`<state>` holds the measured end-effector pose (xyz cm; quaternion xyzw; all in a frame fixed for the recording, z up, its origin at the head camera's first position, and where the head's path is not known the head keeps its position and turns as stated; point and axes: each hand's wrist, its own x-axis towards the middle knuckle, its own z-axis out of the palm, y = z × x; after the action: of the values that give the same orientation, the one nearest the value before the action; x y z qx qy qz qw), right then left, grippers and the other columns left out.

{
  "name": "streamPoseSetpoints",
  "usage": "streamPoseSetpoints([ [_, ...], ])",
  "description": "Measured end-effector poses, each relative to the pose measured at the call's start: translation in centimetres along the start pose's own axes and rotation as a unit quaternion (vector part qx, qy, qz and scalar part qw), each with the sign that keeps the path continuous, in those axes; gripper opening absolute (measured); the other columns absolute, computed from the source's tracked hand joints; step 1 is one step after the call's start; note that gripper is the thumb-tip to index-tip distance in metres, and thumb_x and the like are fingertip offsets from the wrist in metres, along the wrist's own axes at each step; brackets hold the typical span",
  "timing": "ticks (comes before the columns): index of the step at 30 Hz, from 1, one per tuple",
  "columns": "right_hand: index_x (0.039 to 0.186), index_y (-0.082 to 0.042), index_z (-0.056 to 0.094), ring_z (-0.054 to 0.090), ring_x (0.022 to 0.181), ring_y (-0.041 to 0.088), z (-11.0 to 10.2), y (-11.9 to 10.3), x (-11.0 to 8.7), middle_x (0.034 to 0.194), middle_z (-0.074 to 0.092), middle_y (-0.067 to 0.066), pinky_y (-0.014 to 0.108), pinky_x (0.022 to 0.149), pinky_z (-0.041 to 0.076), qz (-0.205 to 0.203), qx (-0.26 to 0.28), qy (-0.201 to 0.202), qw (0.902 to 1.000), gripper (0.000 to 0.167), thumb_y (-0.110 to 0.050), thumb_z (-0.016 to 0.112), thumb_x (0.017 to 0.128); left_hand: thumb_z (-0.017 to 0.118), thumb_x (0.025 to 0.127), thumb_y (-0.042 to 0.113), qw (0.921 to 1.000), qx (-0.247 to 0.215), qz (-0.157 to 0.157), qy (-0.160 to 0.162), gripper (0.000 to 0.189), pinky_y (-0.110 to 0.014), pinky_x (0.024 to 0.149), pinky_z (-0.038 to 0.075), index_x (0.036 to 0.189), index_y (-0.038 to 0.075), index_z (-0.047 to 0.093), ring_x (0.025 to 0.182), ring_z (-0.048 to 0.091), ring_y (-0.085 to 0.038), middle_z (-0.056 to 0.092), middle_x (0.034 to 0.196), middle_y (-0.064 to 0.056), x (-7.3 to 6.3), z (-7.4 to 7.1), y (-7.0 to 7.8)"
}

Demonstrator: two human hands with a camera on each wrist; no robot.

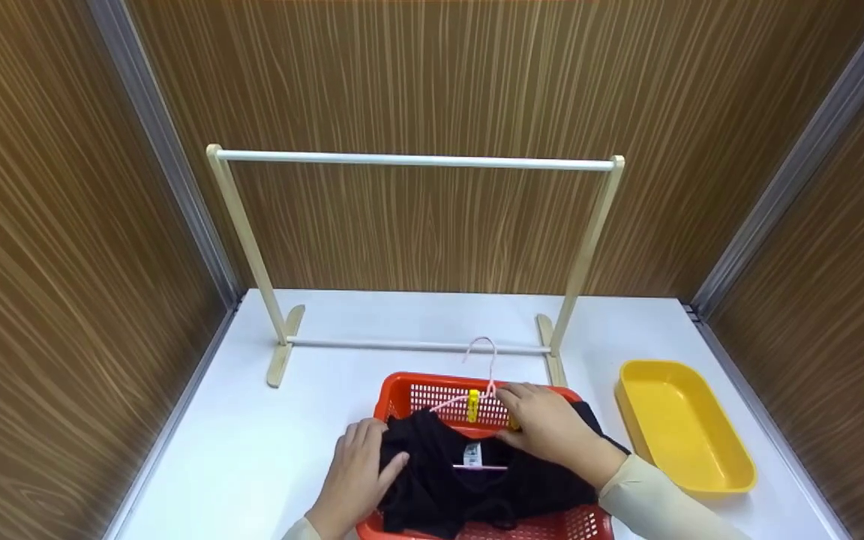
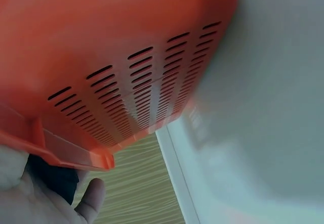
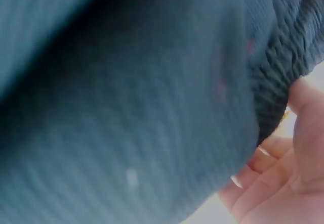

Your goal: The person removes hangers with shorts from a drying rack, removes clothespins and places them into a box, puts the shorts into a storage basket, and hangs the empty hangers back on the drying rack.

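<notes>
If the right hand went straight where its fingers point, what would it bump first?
Probably the pink hanger, just below its hook. The right hand is right beside it, maybe already touching; depth is unclear.

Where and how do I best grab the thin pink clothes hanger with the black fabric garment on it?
Probably by the bare stem just below the hook of the thin pink clothes hanger, coming from the right with the right hand. The stem stands clear of the black fabric garment, and the hook's mouth faces left and down.
</notes>
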<state>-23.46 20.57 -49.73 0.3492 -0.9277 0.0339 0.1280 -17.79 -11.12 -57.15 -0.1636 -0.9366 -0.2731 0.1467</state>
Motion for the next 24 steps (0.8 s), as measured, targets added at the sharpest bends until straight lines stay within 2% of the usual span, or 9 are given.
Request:
streamPoseSetpoints([
  [4, 0.124, 0.000, 0.068, 0.069, 0.103, 0.031, -0.1, 0.5, 0.1, 0.118, 0.070, 0.015, 0.047, 0.089, 0.056, -0.004, -0.002, -0.005, 1.0000, 0.053, -0.031, 0.084, 0.084, 0.068, 0.097, 0.039, 0.9994, 0.024, -0.004, 0.026, 0.034, -0.045, 0.087, 0.045, 0.112, 0.010, 0.059, 0.105, 0.052, -0.022, 0.059, 0.116, -0.005, 0.5, 0.6, 0.1],
  [10, 0.111, -0.004, 0.068, 0.064, 0.086, 0.027, -0.2, 1.5, 0.1, 0.098, 0.065, 0.008, 0.045, 0.073, 0.056, 0.021, -0.001, 0.043, 0.9989, 0.039, -0.016, 0.085, 0.079, 0.067, 0.097, 0.036, 0.9980, 0.041, -0.032, 0.035, 0.030, -0.049, 0.087, 0.048, 0.111, 0.010, 0.060, 0.106, 0.056, -0.025, 0.061, 0.111, -0.005, 1.3, 1.1, 0.6],
  [14, 0.107, -0.007, 0.065, 0.065, 0.080, 0.026, -0.4, 1.8, 0.0, 0.091, 0.066, 0.005, 0.045, 0.069, 0.055, 0.031, -0.010, 0.059, 0.9977, 0.038, -0.017, 0.086, 0.077, 0.068, 0.096, 0.032, 0.9965, 0.049, -0.050, 0.047, 0.028, -0.051, 0.086, 0.049, 0.110, 0.009, 0.062, 0.109, 0.058, -0.028, 0.064, 0.111, -0.006, 1.2, 1.1, 0.8],
  [20, 0.095, -0.008, 0.062, 0.065, 0.075, 0.029, -0.9, 1.9, -0.2, 0.083, 0.064, 0.005, 0.048, 0.067, 0.054, 0.034, -0.017, 0.046, 0.9982, 0.035, -0.020, 0.087, 0.073, 0.067, 0.095, 0.031, 0.9951, 0.054, -0.059, 0.058, 0.026, -0.049, 0.084, 0.049, 0.109, 0.009, 0.062, 0.108, 0.059, -0.029, 0.065, 0.111, -0.007, 1.0, 1.1, 0.8],
  [24, 0.095, -0.007, 0.060, 0.065, 0.071, 0.029, -1.3, 2.4, -0.5, 0.077, 0.062, 0.005, 0.049, 0.060, 0.053, 0.037, -0.012, 0.029, 0.9988, 0.029, -0.019, 0.081, 0.079, 0.065, 0.097, 0.033, 0.9952, 0.053, -0.066, 0.049, 0.026, -0.049, 0.084, 0.049, 0.109, 0.010, 0.062, 0.108, 0.059, -0.028, 0.064, 0.111, -0.006, 1.2, 1.0, 0.9],
])
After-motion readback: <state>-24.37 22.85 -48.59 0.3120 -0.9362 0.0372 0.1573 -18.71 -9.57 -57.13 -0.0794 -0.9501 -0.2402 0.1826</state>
